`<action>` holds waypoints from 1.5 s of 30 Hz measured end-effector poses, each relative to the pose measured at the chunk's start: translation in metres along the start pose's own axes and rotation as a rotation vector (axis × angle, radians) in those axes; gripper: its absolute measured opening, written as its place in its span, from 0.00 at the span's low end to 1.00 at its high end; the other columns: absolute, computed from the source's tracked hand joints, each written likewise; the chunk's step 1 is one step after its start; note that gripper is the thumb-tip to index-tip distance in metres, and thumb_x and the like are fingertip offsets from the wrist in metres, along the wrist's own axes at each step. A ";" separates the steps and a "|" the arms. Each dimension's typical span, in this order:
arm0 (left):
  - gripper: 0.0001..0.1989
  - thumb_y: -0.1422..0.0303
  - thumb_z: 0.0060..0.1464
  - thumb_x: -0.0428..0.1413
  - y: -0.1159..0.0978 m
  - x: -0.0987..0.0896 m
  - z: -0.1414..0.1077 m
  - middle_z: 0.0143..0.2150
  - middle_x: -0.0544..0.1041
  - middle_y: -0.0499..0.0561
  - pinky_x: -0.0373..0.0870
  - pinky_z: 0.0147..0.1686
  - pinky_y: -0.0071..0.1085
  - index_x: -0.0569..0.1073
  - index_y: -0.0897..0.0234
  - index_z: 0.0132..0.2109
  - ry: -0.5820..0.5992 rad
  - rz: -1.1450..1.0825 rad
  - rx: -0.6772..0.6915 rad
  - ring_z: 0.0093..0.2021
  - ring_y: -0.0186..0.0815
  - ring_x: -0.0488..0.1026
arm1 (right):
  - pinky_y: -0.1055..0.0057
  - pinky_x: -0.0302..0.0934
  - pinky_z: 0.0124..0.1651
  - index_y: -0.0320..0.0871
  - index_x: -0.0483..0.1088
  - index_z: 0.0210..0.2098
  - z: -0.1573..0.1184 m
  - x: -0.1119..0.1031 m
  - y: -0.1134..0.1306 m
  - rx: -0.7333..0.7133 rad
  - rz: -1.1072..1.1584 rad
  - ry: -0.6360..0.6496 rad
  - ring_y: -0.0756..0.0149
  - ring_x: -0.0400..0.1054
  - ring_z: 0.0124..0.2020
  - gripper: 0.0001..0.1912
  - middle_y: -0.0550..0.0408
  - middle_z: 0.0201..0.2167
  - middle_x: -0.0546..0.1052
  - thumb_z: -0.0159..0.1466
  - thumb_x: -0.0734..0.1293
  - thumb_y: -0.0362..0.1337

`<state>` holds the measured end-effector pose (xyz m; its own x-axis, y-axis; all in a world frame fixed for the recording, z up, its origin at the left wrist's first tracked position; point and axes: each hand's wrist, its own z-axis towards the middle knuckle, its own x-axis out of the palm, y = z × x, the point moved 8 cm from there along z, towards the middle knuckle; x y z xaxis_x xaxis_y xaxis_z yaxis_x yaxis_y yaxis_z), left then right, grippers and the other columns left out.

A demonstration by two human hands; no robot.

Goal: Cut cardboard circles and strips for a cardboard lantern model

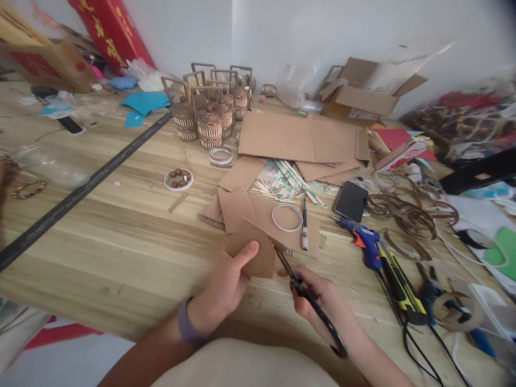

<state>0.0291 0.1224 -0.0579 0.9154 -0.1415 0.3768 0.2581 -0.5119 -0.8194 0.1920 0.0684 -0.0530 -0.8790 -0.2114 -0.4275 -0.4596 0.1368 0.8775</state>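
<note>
My left hand (226,282) grips a piece of brown cardboard (258,258), its thumb pressed on the upper face and its fingers hidden beneath. Black-handled scissors (300,285) are in my right hand (322,306), with the blades at the right edge of the cardboard. Just beyond lie more cardboard pieces (237,209); one carries a drawn circle. A white ring (287,216) and a pen-like tool (305,228) rest on a cardboard sheet to the right.
Several small lidded baskets (210,129) stand at the back near large cardboard sheets (278,137). On the right are a blue glue gun (365,242), a yellow-black cutter (399,285), a dark phone-like slab (350,201) and brown strip coils (415,215). A long black bar (88,185) crosses the left.
</note>
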 end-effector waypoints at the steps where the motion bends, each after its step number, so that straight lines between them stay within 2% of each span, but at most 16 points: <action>1: 0.18 0.58 0.47 0.65 -0.004 -0.007 0.000 0.52 0.81 0.53 0.64 0.65 0.42 0.80 0.58 0.45 -0.034 0.022 0.025 0.64 0.51 0.68 | 0.72 0.50 0.24 0.41 0.76 0.42 -0.003 -0.004 -0.004 0.007 0.017 -0.001 0.70 0.55 0.20 0.46 0.62 0.19 0.64 0.52 0.62 0.77; 3: 0.17 0.64 0.44 0.67 -0.010 -0.013 0.000 0.52 0.81 0.52 0.60 0.68 0.40 0.80 0.58 0.44 -0.059 0.021 0.065 0.65 0.50 0.66 | 0.71 0.55 0.25 0.42 0.77 0.42 -0.007 -0.016 -0.006 -0.012 0.037 -0.075 0.69 0.58 0.21 0.41 0.60 0.21 0.67 0.54 0.65 0.74; 4: 0.16 0.63 0.46 0.66 -0.010 -0.011 0.001 0.53 0.81 0.53 0.61 0.67 0.40 0.80 0.58 0.44 -0.041 0.016 0.070 0.65 0.50 0.67 | 0.71 0.57 0.25 0.42 0.77 0.42 -0.008 -0.024 -0.004 -0.028 0.038 -0.138 0.68 0.60 0.21 0.37 0.60 0.22 0.69 0.57 0.66 0.71; 6: 0.15 0.60 0.52 0.63 -0.005 -0.001 0.001 0.54 0.81 0.54 0.66 0.64 0.43 0.80 0.59 0.46 0.028 -0.035 0.051 0.62 0.49 0.71 | 0.71 0.62 0.27 0.44 0.75 0.46 -0.005 -0.035 0.004 -0.058 0.031 -0.270 0.66 0.65 0.23 0.30 0.58 0.25 0.73 0.60 0.70 0.63; 8: 0.17 0.59 0.53 0.64 0.004 0.011 0.002 0.53 0.81 0.55 0.68 0.62 0.44 0.79 0.60 0.48 0.105 -0.123 0.013 0.59 0.49 0.74 | 0.70 0.68 0.32 0.45 0.73 0.48 0.003 -0.040 0.015 -0.092 0.044 -0.366 0.64 0.71 0.27 0.26 0.55 0.30 0.77 0.60 0.73 0.57; 10: 0.18 0.61 0.50 0.66 0.011 0.017 0.002 0.52 0.82 0.55 0.69 0.61 0.44 0.79 0.62 0.48 0.143 -0.195 -0.018 0.58 0.50 0.75 | 0.69 0.71 0.37 0.45 0.72 0.46 0.012 -0.038 0.024 -0.143 0.078 -0.389 0.63 0.74 0.31 0.23 0.52 0.34 0.79 0.59 0.74 0.53; 13: 0.20 0.62 0.47 0.69 0.015 0.019 0.002 0.49 0.83 0.55 0.69 0.60 0.44 0.80 0.62 0.47 0.152 -0.253 -0.057 0.57 0.50 0.76 | 0.70 0.71 0.37 0.46 0.70 0.41 0.023 -0.032 0.030 -0.186 0.117 -0.350 0.65 0.74 0.31 0.16 0.54 0.32 0.78 0.61 0.73 0.49; 17: 0.21 0.62 0.44 0.71 0.017 0.021 0.001 0.46 0.84 0.54 0.73 0.55 0.43 0.81 0.62 0.46 0.176 -0.286 -0.123 0.52 0.51 0.79 | 0.69 0.71 0.39 0.47 0.68 0.41 0.030 -0.030 0.028 -0.206 0.141 -0.347 0.65 0.74 0.32 0.15 0.55 0.32 0.77 0.61 0.73 0.47; 20: 0.21 0.61 0.42 0.71 0.018 0.019 0.001 0.46 0.84 0.55 0.74 0.54 0.43 0.80 0.62 0.44 0.147 -0.279 -0.133 0.52 0.52 0.79 | 0.68 0.71 0.39 0.47 0.68 0.42 0.036 -0.029 0.024 -0.188 0.147 -0.327 0.65 0.73 0.32 0.18 0.56 0.31 0.76 0.61 0.73 0.51; 24: 0.19 0.62 0.45 0.70 0.017 0.010 0.005 0.47 0.84 0.55 0.73 0.56 0.45 0.80 0.61 0.45 0.079 -0.240 -0.074 0.54 0.52 0.78 | 0.69 0.68 0.35 0.46 0.69 0.45 0.030 -0.038 0.016 -0.155 0.110 -0.316 0.64 0.71 0.30 0.27 0.55 0.30 0.75 0.60 0.70 0.61; 27: 0.19 0.62 0.47 0.69 0.014 0.002 0.008 0.48 0.84 0.55 0.72 0.57 0.44 0.79 0.61 0.46 0.025 -0.166 0.000 0.55 0.51 0.77 | 0.72 0.60 0.26 0.44 0.71 0.41 0.016 -0.033 0.010 -0.102 0.050 -0.140 0.68 0.63 0.23 0.34 0.58 0.24 0.70 0.58 0.66 0.70; 30: 0.16 0.61 0.50 0.67 0.006 -0.002 0.007 0.49 0.84 0.55 0.70 0.59 0.43 0.80 0.62 0.45 -0.007 -0.022 0.080 0.54 0.50 0.78 | 0.73 0.52 0.22 0.44 0.72 0.39 -0.003 -0.018 0.001 0.030 0.055 0.055 0.71 0.53 0.21 0.42 0.61 0.22 0.64 0.55 0.59 0.77; 32: 0.14 0.59 0.53 0.64 -0.001 -0.001 0.006 0.49 0.84 0.55 0.69 0.60 0.42 0.80 0.61 0.44 -0.005 0.048 0.115 0.54 0.49 0.78 | 0.73 0.51 0.21 0.44 0.72 0.38 -0.012 -0.010 -0.003 0.112 0.050 0.107 0.71 0.51 0.21 0.44 0.61 0.22 0.62 0.53 0.56 0.79; 35: 0.14 0.56 0.55 0.62 -0.006 -0.002 0.003 0.51 0.83 0.55 0.69 0.61 0.43 0.81 0.60 0.42 -0.038 0.079 0.099 0.55 0.50 0.77 | 0.74 0.50 0.21 0.44 0.71 0.37 -0.015 -0.002 -0.004 0.166 0.055 0.141 0.71 0.50 0.22 0.45 0.61 0.22 0.60 0.52 0.56 0.80; 41: 0.22 0.53 0.49 0.65 0.002 -0.002 0.001 0.52 0.83 0.59 0.71 0.57 0.46 0.80 0.65 0.45 -0.068 0.100 0.048 0.54 0.53 0.77 | 0.73 0.51 0.21 0.42 0.70 0.40 -0.006 0.007 0.002 0.110 0.140 0.189 0.72 0.52 0.21 0.45 0.61 0.23 0.63 0.54 0.56 0.79; 45: 0.26 0.51 0.48 0.66 0.014 0.000 0.002 0.50 0.83 0.59 0.71 0.55 0.45 0.79 0.66 0.47 -0.025 0.083 0.017 0.54 0.54 0.78 | 0.73 0.52 0.21 0.44 0.66 0.34 0.000 0.010 0.009 0.020 0.179 0.175 0.73 0.52 0.18 0.41 0.62 0.22 0.62 0.58 0.53 0.77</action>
<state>0.0332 0.1173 -0.0705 0.9413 -0.1612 0.2965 0.1862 -0.4847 -0.8546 0.1790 0.0674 -0.0499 -0.9119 -0.3465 -0.2198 -0.3026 0.2062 0.9305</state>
